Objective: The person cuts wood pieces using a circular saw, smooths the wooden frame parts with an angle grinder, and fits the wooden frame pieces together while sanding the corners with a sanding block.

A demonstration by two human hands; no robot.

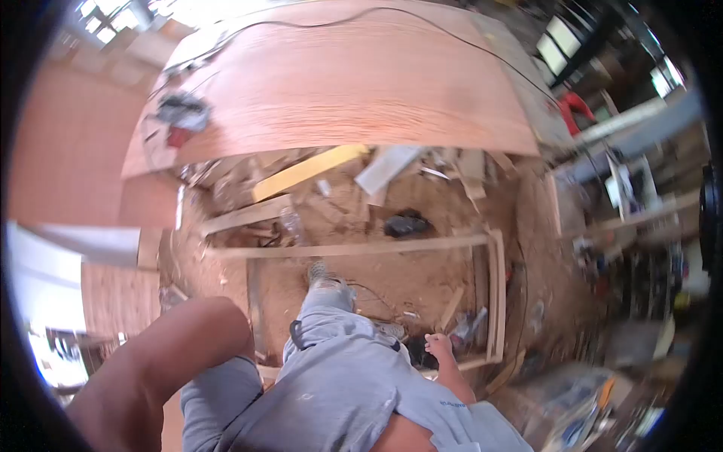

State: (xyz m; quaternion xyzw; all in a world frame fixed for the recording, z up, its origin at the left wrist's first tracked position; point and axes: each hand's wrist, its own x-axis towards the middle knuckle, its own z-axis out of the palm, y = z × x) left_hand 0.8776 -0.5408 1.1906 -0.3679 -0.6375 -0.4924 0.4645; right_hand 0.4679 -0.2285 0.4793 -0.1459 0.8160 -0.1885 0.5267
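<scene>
My right hand [438, 345] hangs low at my right side, its fingers loosely curled, and I see nothing sticking out of them. Near it are a dark item [419, 349] and some crumpled clear plastic [470, 328] on the ground. My left arm [196, 331] is bent at the elbow; the hand itself does not show. I stand over a rectangular wooden frame [361, 247], with one foot [318, 270] on the dusty ground inside its outline.
A large plywood sheet [361, 83] spans the far side, with a black cable [324, 25] across it. Scattered boards, a yellow strip [309, 172] and a black bag [407, 224] lie beneath its near edge. Cluttered shelving [648, 256] stands on the right.
</scene>
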